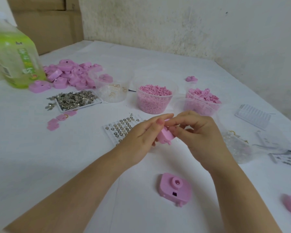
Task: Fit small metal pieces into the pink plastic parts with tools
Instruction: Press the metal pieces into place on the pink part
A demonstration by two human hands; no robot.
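Head view: we hold a pink plastic part (165, 136) above the desk (91, 165), between both hands. Our left hand (141, 137) grips it with curled fingers, and our right hand (200, 132) pinches its upper edge. A second pink part (175, 187) lies flat on the desk nearer us. A tray of round metal pieces (121, 130) sits just behind the left hand.

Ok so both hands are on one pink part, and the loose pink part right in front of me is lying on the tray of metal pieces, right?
Not quite. The left hand and right hand do hold one pink part, but the loose pink part lies on the bare white table, not on the tray of metal pieces, which sits to the left. The head view shows it.
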